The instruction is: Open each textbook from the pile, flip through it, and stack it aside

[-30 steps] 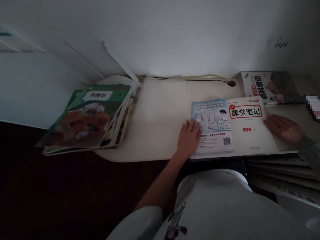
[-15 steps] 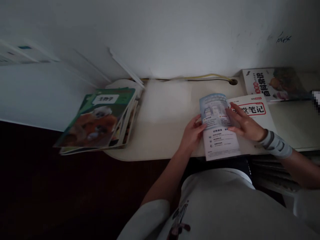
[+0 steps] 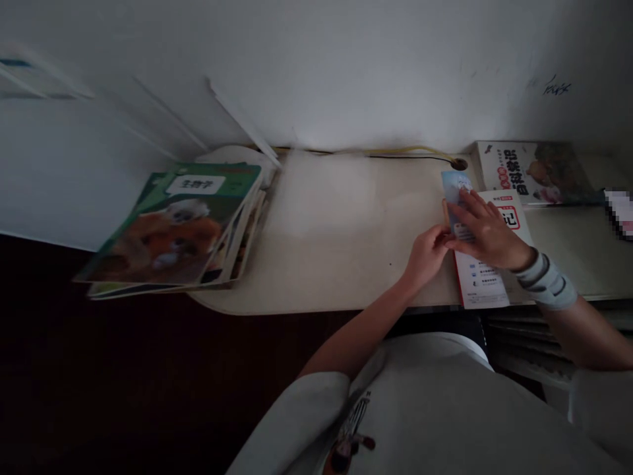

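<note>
A blue and white printed leaflet point(image 3: 482, 284) lies over a white book with a red-framed title point(image 3: 519, 241), covering the book's left part. My left hand point(image 3: 429, 254) is closed at the leaflet's left edge, thumb and fingers pinched together there. My right hand point(image 3: 489, 234), with a grey band on its wrist, rests on the leaflet's middle. Its fingers are stretched out and slightly apart, hiding much of the print. A thin red edge shows along the lower left side, under the leaflet.
On the left, a stack of textbooks with a green cover point(image 3: 173, 227) overhangs the rounded end of the white table point(image 3: 326, 251). Another book point(image 3: 539, 171) lies at the back right by the wall. A yellow cable point(image 3: 405, 152) runs to a hole, and a blurred-out object point(image 3: 620, 211) sits far right.
The leaflet has moved right, onto the white book, and now covers more of its title. My left hand has followed to the right; my right hand now lies over the leaflet.
</note>
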Motion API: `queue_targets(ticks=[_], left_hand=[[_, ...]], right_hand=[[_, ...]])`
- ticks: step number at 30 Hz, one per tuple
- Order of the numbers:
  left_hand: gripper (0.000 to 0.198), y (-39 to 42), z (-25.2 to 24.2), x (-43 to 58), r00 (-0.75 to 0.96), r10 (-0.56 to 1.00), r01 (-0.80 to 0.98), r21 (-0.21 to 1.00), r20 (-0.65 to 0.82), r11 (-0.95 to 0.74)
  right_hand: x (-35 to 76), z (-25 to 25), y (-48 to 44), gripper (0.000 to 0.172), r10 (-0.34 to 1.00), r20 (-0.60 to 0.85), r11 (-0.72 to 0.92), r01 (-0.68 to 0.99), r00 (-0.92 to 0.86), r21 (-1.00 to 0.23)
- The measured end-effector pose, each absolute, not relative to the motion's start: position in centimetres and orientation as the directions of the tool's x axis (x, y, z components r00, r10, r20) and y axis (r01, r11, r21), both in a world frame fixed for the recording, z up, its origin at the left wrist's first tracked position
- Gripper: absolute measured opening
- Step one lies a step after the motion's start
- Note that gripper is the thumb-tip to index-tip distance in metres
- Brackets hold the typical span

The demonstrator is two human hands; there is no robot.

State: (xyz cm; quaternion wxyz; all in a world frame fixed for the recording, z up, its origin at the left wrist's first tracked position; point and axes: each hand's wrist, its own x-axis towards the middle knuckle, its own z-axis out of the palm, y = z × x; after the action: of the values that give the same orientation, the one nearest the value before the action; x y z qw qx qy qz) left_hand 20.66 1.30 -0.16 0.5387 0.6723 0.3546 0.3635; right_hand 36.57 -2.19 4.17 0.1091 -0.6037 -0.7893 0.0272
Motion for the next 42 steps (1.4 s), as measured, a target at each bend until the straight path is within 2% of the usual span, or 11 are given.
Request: queue_targets(ticks=[4, 6, 8, 11, 14, 21, 28, 32, 35, 39, 42], left_hand=[[0.032, 0.9, -0.9, 19.1, 0.532, 0.817, 0.564, 0.626, 0.222, -0.538], [0.050, 0.7, -1.3, 17.9, 0.513, 0.838, 0.710, 0.457, 0.186, -0.536], [0.068, 0.5, -1.9, 16.8, 0.469, 0.878, 0.791, 0.395, 0.098, -0.467], [0.084, 0.4, -2.8, 15.7, 0.439, 0.898, 0.807, 0.435, 0.013, -0.400], [0.092, 0.3, -3.6, 15.3, 0.449, 0.893, 0.759, 0.515, 0.031, -0.399], [0.090, 0.2, -4.5, 15.2, 0.464, 0.883, 0.721, 0.549, 0.073, -0.424], [0.092, 0.1, -3.9, 15.3, 0.493, 0.869, 0.744, 0.498, 0.042, -0.446], [0.083, 0.1, -3.7, 15.4, 0.496, 0.868, 0.780, 0.424, 0.030, -0.460], [0.074, 0.0, -3.6, 15.4, 0.503, 0.865, 0.793, 0.393, 0.010, -0.465], [0.073, 0.0, -3.6, 15.4, 0.505, 0.863, 0.792, 0.402, -0.010, -0.459], [0.076, 0.1, -3.4, 15.5, 0.498, 0.867, 0.784, 0.431, -0.008, -0.446]], right_hand=[[37.8, 1.6, -1.0, 0.071, 0.966, 0.059, 0.258, 0.951, -0.251, -0.169], [37.2, 1.1, -1.0, 0.065, 0.966, 0.033, 0.257, 0.957, -0.255, -0.133], [36.0, 1.1, -1.2, 0.058, 0.971, 0.007, 0.237, 0.968, -0.238, -0.081], [34.1, 1.6, -1.2, 0.052, 0.974, -0.024, 0.224, 0.975, -0.224, -0.014], [32.7, 1.9, -0.8, 0.045, 0.964, -0.033, 0.265, 0.964, -0.265, 0.008], [31.2, 0.9, 0.3, 0.033, 0.939, 0.002, 0.344, 0.939, -0.344, 0.018], [31.0, 0.4, 1.4, 0.037, 0.919, -0.039, 0.388, 0.918, -0.392, -0.083], [30.7, 1.4, 0.6, 0.039, 0.908, 0.039, 0.417, 0.897, -0.416, -0.147], [31.2, 2.8, -2.5, 0.045, 0.862, 0.102, 0.506, 0.858, -0.497, -0.089], [32.7, 3.5, -7.4, 0.069, 0.792, 0.020, 0.610, 0.792, -0.610, -0.011], [33.7, 2.7, -9.2, 0.064, 0.793, -0.022, 0.609, 0.792, -0.609, 0.047]])
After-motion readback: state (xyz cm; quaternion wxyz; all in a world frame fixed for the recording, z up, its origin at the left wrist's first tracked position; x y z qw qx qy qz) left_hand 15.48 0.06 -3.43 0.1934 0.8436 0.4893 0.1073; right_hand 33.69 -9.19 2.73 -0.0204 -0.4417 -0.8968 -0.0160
